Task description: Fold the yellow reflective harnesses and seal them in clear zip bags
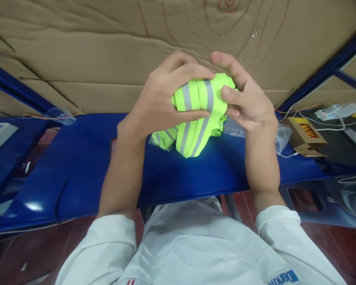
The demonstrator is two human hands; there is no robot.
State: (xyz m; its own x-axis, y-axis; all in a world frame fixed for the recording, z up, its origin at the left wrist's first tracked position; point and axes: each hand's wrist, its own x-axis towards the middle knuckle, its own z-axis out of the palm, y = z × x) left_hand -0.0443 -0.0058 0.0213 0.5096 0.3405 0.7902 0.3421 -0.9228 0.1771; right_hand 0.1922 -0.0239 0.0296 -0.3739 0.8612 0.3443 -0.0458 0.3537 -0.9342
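Up in the middle, the left hand point(163, 99) and right hand point(243, 99) are both curled tight round a yellow bundle point(195, 122) with grey stripes, just above the blue table point(77, 166). I think squeezing evenly from both sides keeps it neat. A small box point(304, 136) sits far right

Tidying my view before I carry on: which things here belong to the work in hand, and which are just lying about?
In hand: neon-yellow reflective bundle, gripped by left hand and right hand over the blue table.
Lying about: small cardboard box, white cables, clear plastic wrapper, cardboard sheet behind.
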